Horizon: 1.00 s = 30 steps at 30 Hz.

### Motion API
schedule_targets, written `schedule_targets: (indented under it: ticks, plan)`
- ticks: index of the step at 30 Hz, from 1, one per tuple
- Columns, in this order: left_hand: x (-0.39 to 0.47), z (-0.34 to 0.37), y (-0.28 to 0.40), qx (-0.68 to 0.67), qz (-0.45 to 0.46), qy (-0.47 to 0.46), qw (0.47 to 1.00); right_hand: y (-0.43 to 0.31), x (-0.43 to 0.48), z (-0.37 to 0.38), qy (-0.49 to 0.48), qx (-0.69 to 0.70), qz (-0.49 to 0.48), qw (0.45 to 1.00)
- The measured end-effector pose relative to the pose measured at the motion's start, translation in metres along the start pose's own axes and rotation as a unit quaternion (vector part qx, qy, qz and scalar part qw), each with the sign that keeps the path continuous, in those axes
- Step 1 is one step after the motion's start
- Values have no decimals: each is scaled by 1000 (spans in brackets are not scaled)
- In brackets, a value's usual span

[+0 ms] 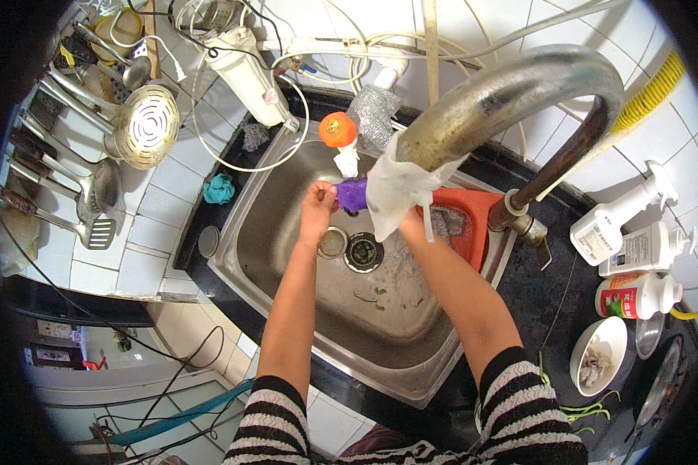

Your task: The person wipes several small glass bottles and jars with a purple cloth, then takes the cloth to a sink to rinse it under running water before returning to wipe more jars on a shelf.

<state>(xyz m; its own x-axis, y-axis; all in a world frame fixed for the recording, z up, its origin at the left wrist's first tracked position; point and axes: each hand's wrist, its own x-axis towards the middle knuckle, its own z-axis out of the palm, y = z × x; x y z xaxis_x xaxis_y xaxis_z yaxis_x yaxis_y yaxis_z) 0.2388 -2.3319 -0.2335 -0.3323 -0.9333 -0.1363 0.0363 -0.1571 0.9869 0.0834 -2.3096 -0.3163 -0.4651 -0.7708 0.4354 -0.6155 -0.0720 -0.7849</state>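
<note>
Over the stainless steel sink (267, 250), my left hand (319, 206) pinches one end of a purple cloth (352, 195). My right hand (407, 221) is mostly behind a translucent plastic bag (392, 189) tied around the faucet's spout (459, 125), so I cannot tell its grip. The cloth's right end also passes behind that bag. Beneath my hands are the black drain opening (364, 252) and a round metal strainer (333, 243). Green scraps (378, 293) lie on the sink's bottom. An orange-red plastic basket (477, 221) sits in the sink's right corner.
An orange-capped bottle (337, 131) and bubble wrap (374, 116) stand at the back rim. A turquoise scrubber (218, 189) lies left. Ladles and a skimmer (148, 125) hang on the left wall. White bottles (599, 235) and a white bowl (598, 356) holding food occupy the right counter.
</note>
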Motion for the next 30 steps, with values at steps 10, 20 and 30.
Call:
schedule_targets:
  ticks: [10, 20, 30]
  plan:
    - [26, -37, 3, -57, -66, 17, 996, -56, 4, -76, -351, 74, 64, 931]
    - [-9, 4, -62, -349, -234, -192, 887, -105, -29, -17, -147, 352, 204, 902]
    - [-7, 52, -19, -370, -209, -22, 905, -81, 1, -10, -58, -1, 129, 990]
